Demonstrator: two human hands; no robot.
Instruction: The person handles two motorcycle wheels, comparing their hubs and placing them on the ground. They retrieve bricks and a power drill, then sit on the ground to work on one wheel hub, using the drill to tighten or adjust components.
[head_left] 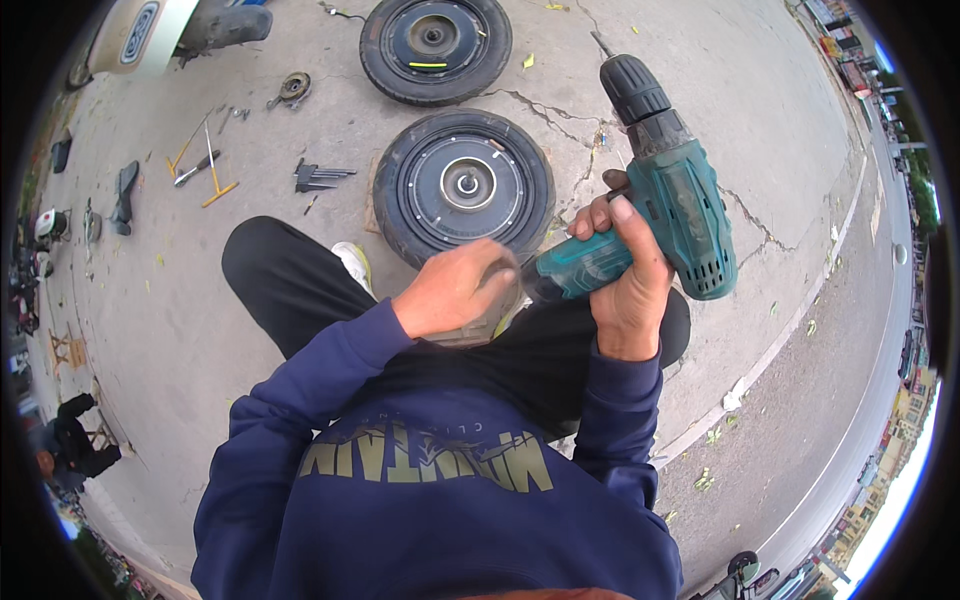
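packages: none | screens: none | labels: small yellow-green strip label (427,65) on hub of far black wheel, top centre | signs: colourful shopfront signboards (838,45) along street, upper right rim, too small to detail

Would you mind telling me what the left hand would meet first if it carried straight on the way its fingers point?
Most likely the grip end of the teal cordless drill held in the right hand. The left hand points rightward at it, though depth is hard to judge.
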